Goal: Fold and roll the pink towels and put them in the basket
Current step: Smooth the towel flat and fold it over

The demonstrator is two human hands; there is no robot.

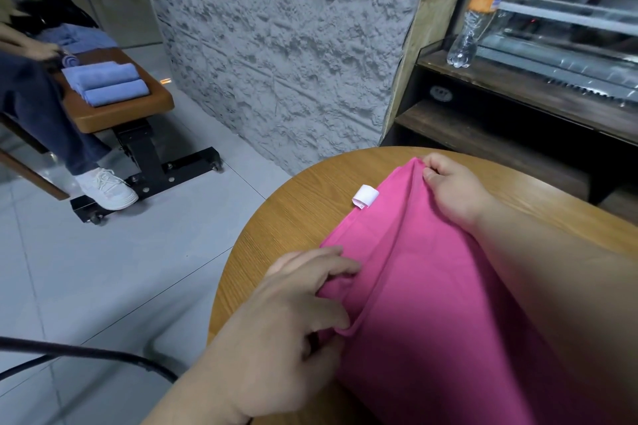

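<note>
Left hand (pixel 293 314), nearest the camera, has its fingers curled over the near left edge of the pink towel (pixel 431 286), and a raised fold of cloth is bunched between fingers and thumb. Right hand (pixel 452 186) reaches across to the far end of the same towel and pinches its top corner between thumb and bent fingers, with the forearm lying over the cloth. The towel lies spread along the round wooden bench (pixel 310 203), running from the lower right up toward the far rim, with a lengthwise fold down its middle. A small white label (pixel 365 196) sticks out from its left edge, resting on the wood. Below the bench's left side, a black cable (pixel 103 354) curves over the pale tiled floor (pixel 121 269). Farther left stands a padded brown seat (pixel 127 114) carrying rolled blue towels (pixel 107 83), beside another person's leg and white shoe (pixel 107 188). Behind rises a rough grey wall (pixel 283 45), and to its right a clear plastic bottle (pixel 480 10) stands on a dark wooden shelf (pixel 518 86).
</note>
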